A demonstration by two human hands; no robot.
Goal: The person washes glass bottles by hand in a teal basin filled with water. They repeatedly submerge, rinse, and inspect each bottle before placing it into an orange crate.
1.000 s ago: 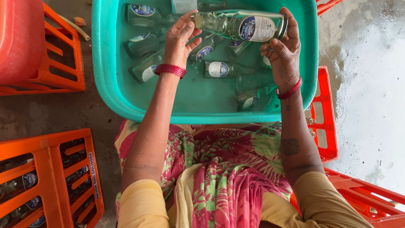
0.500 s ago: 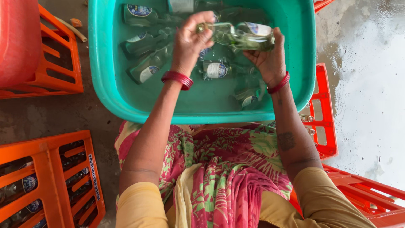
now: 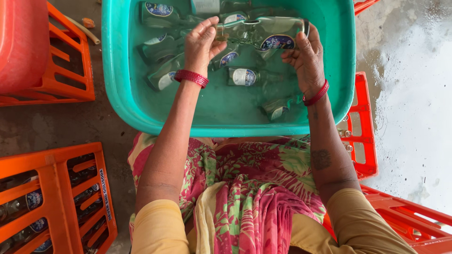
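Both hands grasp one clear glass bottle (image 3: 263, 32), held sideways over the teal tub (image 3: 120, 94). The left hand (image 3: 201, 43) grips its neck; the right hand (image 3: 303, 52) cups its base. More bottles (image 3: 245, 76) lie sunk in the tub's water, with orange crates (image 3: 56, 193) alongside.

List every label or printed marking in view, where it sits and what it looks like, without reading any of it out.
Clear glass bottle held sideways by both hands over the teal plastic tub: dark blue oval label with white edge.
Submerged glass bottles in the tub: blue oval and pale rectangular labels.
Orange plastic crate, lower left: white lettering on its side; bottles inside show blue round labels.
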